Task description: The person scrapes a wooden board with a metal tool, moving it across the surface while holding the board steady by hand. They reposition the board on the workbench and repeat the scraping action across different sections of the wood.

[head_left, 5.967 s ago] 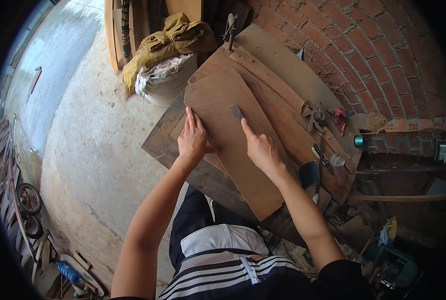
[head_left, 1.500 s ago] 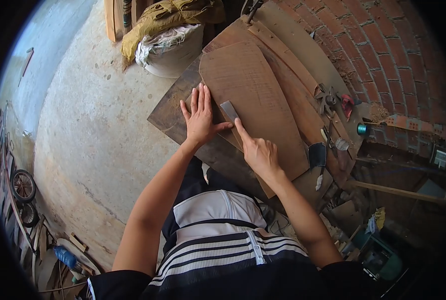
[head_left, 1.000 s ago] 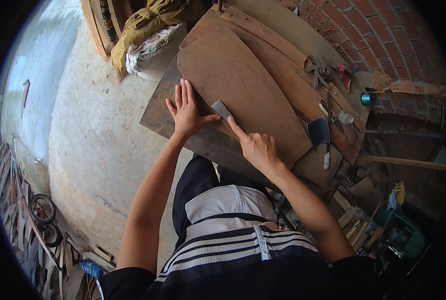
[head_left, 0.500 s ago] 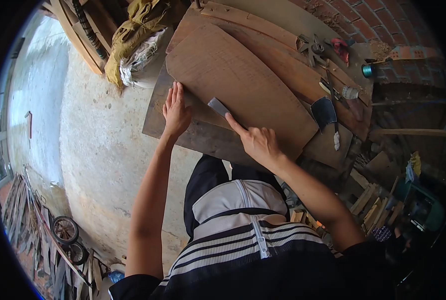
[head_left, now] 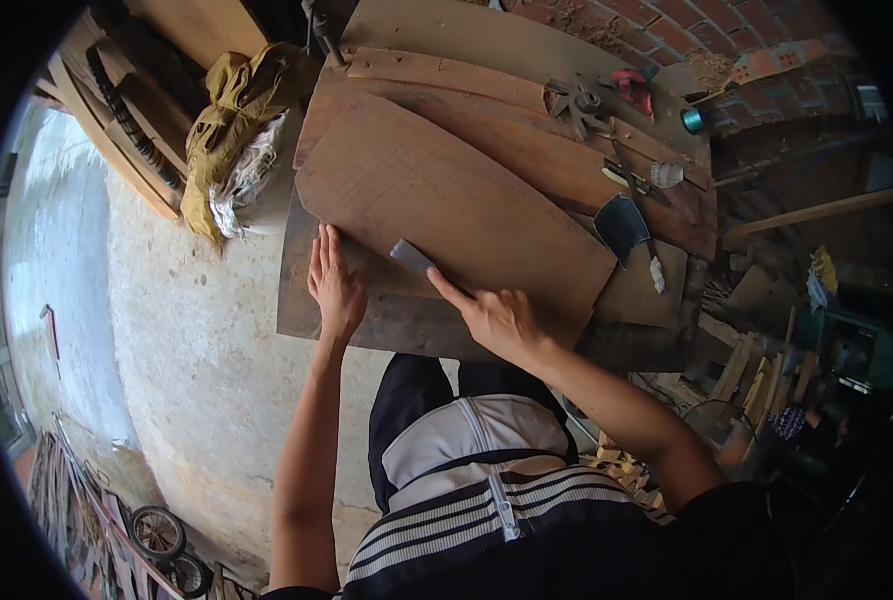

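Note:
A wide curved wooden board (head_left: 446,195) lies on a dark workbench (head_left: 301,310). My right hand (head_left: 491,315) grips a flat metal chisel, its grey blade (head_left: 411,257) pressed on the board's near edge, index finger stretched along it. My left hand (head_left: 334,285) lies flat, fingers together, on the bench and the board's left corner, just left of the blade.
More curved boards (head_left: 526,150) are stacked behind. A dark-bladed tool (head_left: 621,222), a clamp (head_left: 581,98), a red object (head_left: 631,85) and a teal can (head_left: 691,120) lie at the bench's right. A sack under yellow cloth (head_left: 236,150) stands left. Brick wall behind, concrete floor left.
The view has swung, so the bench sits more level in the frame. My left hand slid off the board toward its left corner; the chisel stays at the near edge.

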A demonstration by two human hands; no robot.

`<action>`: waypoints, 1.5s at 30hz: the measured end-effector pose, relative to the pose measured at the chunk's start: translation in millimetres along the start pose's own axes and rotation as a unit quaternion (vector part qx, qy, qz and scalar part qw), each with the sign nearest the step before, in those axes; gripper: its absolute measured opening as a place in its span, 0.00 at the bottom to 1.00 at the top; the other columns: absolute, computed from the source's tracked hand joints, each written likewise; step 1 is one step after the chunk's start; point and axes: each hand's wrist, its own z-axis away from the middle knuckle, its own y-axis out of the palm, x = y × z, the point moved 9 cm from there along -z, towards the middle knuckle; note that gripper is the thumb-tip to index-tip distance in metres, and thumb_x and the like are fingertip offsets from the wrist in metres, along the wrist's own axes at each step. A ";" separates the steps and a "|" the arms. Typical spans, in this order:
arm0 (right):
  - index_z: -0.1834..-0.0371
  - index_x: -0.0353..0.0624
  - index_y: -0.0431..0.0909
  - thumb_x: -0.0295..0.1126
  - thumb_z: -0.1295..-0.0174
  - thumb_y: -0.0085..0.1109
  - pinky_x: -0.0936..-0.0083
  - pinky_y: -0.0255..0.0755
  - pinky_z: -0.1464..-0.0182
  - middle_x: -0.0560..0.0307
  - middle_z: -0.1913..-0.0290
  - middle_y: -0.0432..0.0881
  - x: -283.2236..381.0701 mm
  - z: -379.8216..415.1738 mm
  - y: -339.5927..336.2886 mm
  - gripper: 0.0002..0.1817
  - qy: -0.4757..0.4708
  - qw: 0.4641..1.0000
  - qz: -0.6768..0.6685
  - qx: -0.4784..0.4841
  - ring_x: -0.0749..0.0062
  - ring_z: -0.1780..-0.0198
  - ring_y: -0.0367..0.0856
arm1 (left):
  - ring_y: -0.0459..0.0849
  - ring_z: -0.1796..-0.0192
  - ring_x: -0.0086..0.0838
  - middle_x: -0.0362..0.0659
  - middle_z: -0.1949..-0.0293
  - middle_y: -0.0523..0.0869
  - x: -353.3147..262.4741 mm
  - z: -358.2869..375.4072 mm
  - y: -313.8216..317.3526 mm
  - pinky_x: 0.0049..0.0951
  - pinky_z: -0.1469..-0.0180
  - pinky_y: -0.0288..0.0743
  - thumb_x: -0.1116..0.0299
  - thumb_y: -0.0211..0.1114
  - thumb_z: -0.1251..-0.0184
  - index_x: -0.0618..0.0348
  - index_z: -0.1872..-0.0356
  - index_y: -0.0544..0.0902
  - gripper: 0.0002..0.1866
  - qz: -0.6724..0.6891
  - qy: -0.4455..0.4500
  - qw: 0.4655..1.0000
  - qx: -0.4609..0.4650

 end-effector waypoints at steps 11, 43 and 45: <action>0.20 0.63 0.61 0.25 0.37 0.54 0.49 0.80 0.69 0.40 0.78 0.83 18.9 -56.4 11.6 0.40 0.044 0.997 -0.053 0.026 0.45 0.75 0.86 | 0.47 0.16 0.44 0.43 0.16 0.51 -1.6 5.2 4.0 0.59 0.22 0.39 0.76 0.58 0.42 0.52 0.17 0.48 0.49 -0.033 0.000 0.999 -0.036; 0.19 0.62 0.61 0.28 0.39 0.56 0.49 0.81 0.68 0.44 0.74 0.83 -27.5 56.9 -8.2 0.40 -0.005 0.995 -0.017 0.099 0.47 0.74 0.86 | 0.38 0.15 0.46 0.54 0.16 0.42 -22.4 19.6 11.0 0.61 0.21 0.28 0.47 0.85 0.60 0.60 0.18 0.38 0.75 0.006 -0.014 1.000 -0.013; 0.20 0.59 0.61 0.28 0.38 0.55 0.48 0.81 0.68 0.42 0.73 0.84 -27.4 47.3 -7.2 0.39 -0.006 0.996 -0.024 0.089 0.46 0.73 0.87 | 0.38 0.15 0.47 0.54 0.16 0.42 -29.2 17.6 14.4 0.61 0.21 0.28 0.50 0.86 0.61 0.60 0.18 0.38 0.76 0.020 0.001 1.000 0.013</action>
